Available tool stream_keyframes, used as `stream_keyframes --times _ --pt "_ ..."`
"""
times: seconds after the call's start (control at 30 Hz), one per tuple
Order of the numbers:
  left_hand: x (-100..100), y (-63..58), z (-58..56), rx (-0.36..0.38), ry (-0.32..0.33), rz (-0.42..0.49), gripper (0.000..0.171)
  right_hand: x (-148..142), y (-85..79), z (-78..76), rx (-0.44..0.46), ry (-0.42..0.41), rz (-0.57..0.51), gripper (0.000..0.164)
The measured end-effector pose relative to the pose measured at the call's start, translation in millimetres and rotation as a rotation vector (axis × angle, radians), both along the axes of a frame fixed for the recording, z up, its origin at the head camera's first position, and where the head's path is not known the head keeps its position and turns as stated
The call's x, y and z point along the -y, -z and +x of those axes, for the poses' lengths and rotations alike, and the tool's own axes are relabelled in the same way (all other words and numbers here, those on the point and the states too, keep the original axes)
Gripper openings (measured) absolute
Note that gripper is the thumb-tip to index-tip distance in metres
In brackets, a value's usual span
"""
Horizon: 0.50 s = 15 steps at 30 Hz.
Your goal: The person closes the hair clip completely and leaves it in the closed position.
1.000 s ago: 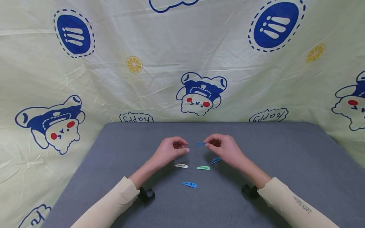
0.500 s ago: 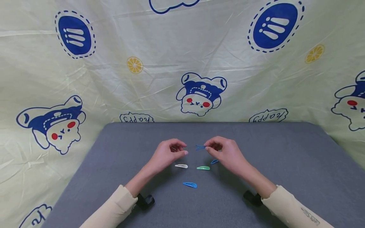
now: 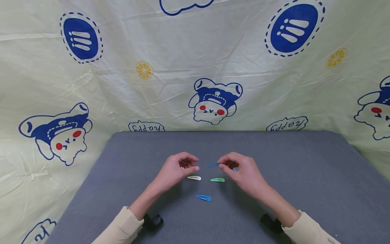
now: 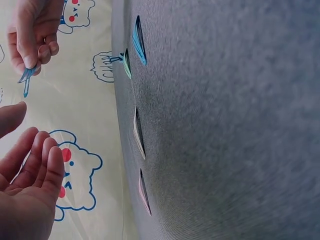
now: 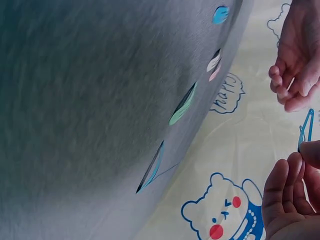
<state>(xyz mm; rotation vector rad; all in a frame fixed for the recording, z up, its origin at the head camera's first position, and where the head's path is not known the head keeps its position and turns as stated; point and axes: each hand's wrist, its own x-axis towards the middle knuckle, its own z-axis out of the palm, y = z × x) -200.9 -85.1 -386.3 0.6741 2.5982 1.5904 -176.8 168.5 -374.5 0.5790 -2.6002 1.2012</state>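
Note:
My right hand (image 3: 245,173) pinches a blue snap hair clip (image 5: 306,129) between thumb and fingertips, above the table. The clip is popped apart, its two prongs pointing toward my left hand (image 3: 178,171). That left hand is empty, fingers loosely bent and thumb apart, a short gap from the prongs. Below the hands lie a white hair clip (image 3: 194,178), a green hair clip (image 3: 217,180) and a blue hair clip (image 3: 203,198). A pink hair clip (image 4: 144,192) lies beyond the white one. Another blue hair clip (image 5: 151,170) is partly hidden behind my right hand in the head view.
The grey table (image 3: 137,145) spreads out on all sides of the clips. Behind it hangs a pale curtain (image 3: 170,98) printed with cartoon bears, blue ovals and orange slices. Dark straps (image 3: 153,222) sit at both wrists.
Both hands have drawn slightly back toward me, the blue hair clip moving along in the right hand. The blue clip beyond that hand is now more covered. The other clips stay put.

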Motion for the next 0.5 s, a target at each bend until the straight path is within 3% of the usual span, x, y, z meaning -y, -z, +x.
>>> stream_keyframes --times 0.5 --pt "1 -9.0 19.1 -0.026 0.024 -0.004 0.024 6 -5.9 24.9 0.012 0.071 -0.029 0.014"
